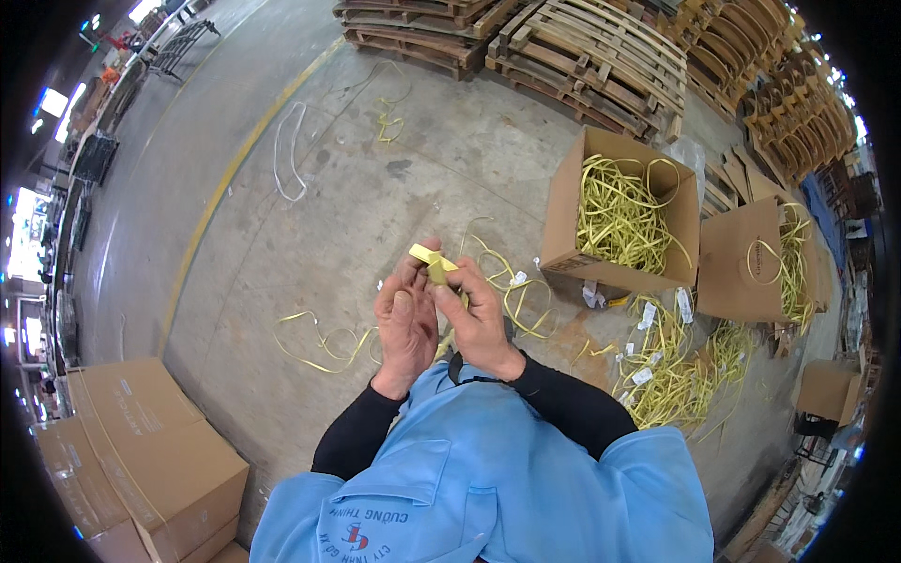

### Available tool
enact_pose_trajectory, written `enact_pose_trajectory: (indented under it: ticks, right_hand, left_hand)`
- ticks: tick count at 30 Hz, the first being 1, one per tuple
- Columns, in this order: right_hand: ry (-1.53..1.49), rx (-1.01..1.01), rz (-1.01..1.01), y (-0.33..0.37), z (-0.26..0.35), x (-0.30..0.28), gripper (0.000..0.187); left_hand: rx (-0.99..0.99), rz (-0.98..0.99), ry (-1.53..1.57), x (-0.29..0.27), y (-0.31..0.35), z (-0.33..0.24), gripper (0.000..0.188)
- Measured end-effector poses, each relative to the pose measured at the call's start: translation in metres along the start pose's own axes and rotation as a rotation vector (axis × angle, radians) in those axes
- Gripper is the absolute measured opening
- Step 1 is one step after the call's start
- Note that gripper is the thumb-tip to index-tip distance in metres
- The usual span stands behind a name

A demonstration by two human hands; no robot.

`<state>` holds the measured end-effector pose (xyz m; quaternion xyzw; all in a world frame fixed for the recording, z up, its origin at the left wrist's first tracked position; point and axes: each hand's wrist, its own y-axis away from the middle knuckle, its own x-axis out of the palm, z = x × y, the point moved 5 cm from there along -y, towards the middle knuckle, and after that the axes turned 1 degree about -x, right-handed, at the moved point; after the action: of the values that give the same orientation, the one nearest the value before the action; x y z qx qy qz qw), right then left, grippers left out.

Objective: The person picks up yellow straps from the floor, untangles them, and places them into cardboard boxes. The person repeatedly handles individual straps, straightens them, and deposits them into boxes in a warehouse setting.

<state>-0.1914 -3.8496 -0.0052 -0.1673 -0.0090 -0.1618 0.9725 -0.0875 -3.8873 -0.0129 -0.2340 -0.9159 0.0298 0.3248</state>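
A folded piece of flat yellow plastic strap [434,260] is up in front of my chest, its bands crossing one another. My right hand [477,319] pinches it between thumb and fingers. My left hand [409,328] is cupped at its left side, with the fingers curled behind the strap and the thumb standing apart from it; the contact of those fingertips is partly hidden. Loose lengths of yellow strap [511,305] trail on the floor beyond and beside my hands.
At the right stand two cardboard boxes [563,211] [737,272] full of yellow strap. A strap heap [671,375] with white labels lies before them. Wooden pallets [591,66] are stacked at the back. Closed cartons [155,436] stand at the near left. A white loop [293,155] lies on the floor.
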Motion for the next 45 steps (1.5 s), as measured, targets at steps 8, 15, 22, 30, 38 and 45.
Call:
enact_pose_trajectory:
  ticks: [8, 15, 22, 30, 38, 45]
  right_hand:
    - [-0.606, 0.457, -0.24, 0.005, -0.003, -0.016, 0.035]
    - [-0.62, 0.685, 0.166, -0.002, 0.004, -0.026, 0.028]
    - [-0.365, 0.641, 0.275, 0.001, 0.003, -0.026, 0.028]
    - [0.236, 0.223, 0.342, -0.014, 0.024, -0.045, 0.027]
    - [0.139, 0.304, 0.377, -0.013, 0.024, -0.053, 0.018]
    - [-0.001, 0.426, 0.534, -0.008, 0.016, -0.052, 0.018]
  left_hand:
    - [0.102, 0.014, 0.024, -0.012, 0.008, -0.007, 0.019]
    - [0.372, 0.276, -0.882, 0.012, 0.003, -0.042, 0.02]
    - [0.425, 0.427, -1.415, 0.029, -0.008, -0.053, 0.017]
    - [-0.416, -0.023, -0.493, -0.001, -0.002, -0.031, 0.013]
    - [-0.162, 0.287, -0.922, 0.027, -0.013, -0.04, 0.01]
    - [0.203, 0.67, -1.213, 0.035, -0.011, -0.055, 0.006]
